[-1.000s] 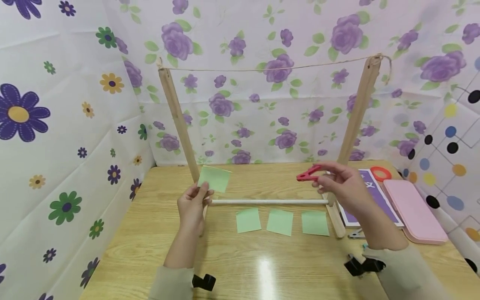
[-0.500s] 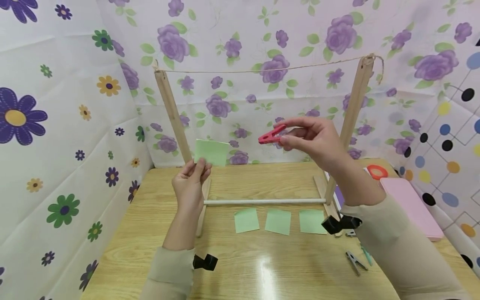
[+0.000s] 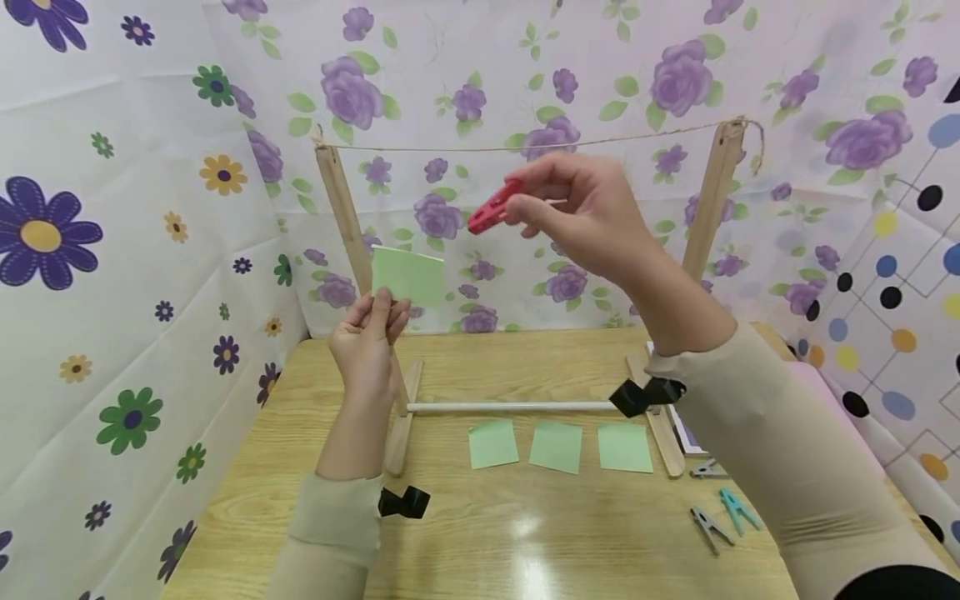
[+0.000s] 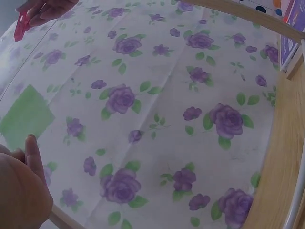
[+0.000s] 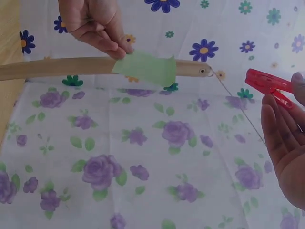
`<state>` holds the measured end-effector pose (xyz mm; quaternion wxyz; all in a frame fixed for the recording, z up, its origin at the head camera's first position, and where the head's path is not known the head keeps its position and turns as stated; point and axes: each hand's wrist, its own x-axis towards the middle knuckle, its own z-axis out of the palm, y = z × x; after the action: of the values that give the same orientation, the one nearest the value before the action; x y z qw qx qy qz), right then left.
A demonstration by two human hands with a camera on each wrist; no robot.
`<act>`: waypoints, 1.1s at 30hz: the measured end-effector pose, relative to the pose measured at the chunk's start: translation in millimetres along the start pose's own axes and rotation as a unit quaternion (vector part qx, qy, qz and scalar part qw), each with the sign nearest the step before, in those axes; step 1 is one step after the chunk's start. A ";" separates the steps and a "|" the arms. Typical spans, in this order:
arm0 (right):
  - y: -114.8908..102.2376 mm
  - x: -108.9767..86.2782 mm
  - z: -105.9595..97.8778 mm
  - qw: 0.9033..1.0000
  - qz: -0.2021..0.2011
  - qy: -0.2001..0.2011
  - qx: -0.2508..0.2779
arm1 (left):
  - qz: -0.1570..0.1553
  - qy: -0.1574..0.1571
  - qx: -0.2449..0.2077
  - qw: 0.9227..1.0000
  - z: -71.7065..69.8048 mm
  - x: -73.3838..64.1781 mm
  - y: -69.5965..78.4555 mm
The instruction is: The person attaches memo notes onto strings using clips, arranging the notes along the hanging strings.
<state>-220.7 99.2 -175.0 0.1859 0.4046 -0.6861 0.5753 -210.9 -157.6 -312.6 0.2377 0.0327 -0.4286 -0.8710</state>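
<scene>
A green sticky note (image 3: 412,273) is pinched at its lower left corner between thumb and fingers of my left hand (image 3: 367,337), in front of the left wooden post. My right hand (image 3: 588,212) holds a red clothespin (image 3: 491,208) by its handle ends, jaws pointing left and down toward the note. Above both hands a thin twine (image 3: 442,149) runs between the post tops. The right wrist view shows the clothespin (image 5: 267,85) and the note (image 5: 147,68) apart from each other. In the left wrist view the note (image 4: 27,117) stands up from the fingertips.
Three green notes (image 3: 555,447) lie in a row on the wooden table (image 3: 480,517). Behind them a white rod (image 3: 510,407) joins the feet of the wooden posts (image 3: 708,200). Grey clothespins (image 3: 710,531) and a teal clothespin (image 3: 738,510) lie at the right.
Both hands have risen from near the table toward the twine. My right hand has carried the red clothespin up and left, closer to the note; my left hand has lifted the note.
</scene>
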 end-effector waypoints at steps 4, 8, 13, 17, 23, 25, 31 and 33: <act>-6.4 21.6 8.1 0.998 -0.045 -0.006 -0.034 | 0.016 0.000 -0.016 1.000 6.1 2.5 3.4; -14.9 41.2 16.3 0.994 -0.083 -0.008 -0.067 | 0.024 -0.006 -0.037 0.999 12.3 6.0 8.6; -23.0 60.0 24.6 0.991 -0.084 -0.008 -0.105 | 0.026 -0.005 -0.051 0.998 20.2 10.9 14.5; -22.1 71.0 28.2 0.990 -0.079 -0.008 -0.119 | 0.029 0.005 -0.047 0.998 23.4 14.1 17.6; -19.0 87.6 33.6 0.987 -0.044 0.002 -0.152 | 0.033 0.004 -0.041 0.999 24.9 17.2 17.7; -18.1 93.8 37.5 0.985 -0.049 -0.009 -0.165 | 0.042 0.009 -0.029 0.999 24.4 17.3 17.3; -18.3 108.3 45.2 0.974 -0.064 -0.033 -0.216 | 0.075 0.016 -0.013 0.997 26.1 18.3 18.8; -19.5 112.6 45.4 0.970 -0.068 -0.034 -0.231 | 0.082 0.012 -0.021 0.996 28.4 20.0 20.2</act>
<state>-264.1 17.8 -93.6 0.2900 0.4160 -0.7771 0.3728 -228.1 -156.1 -276.3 0.3140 0.0025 -0.4088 -0.8569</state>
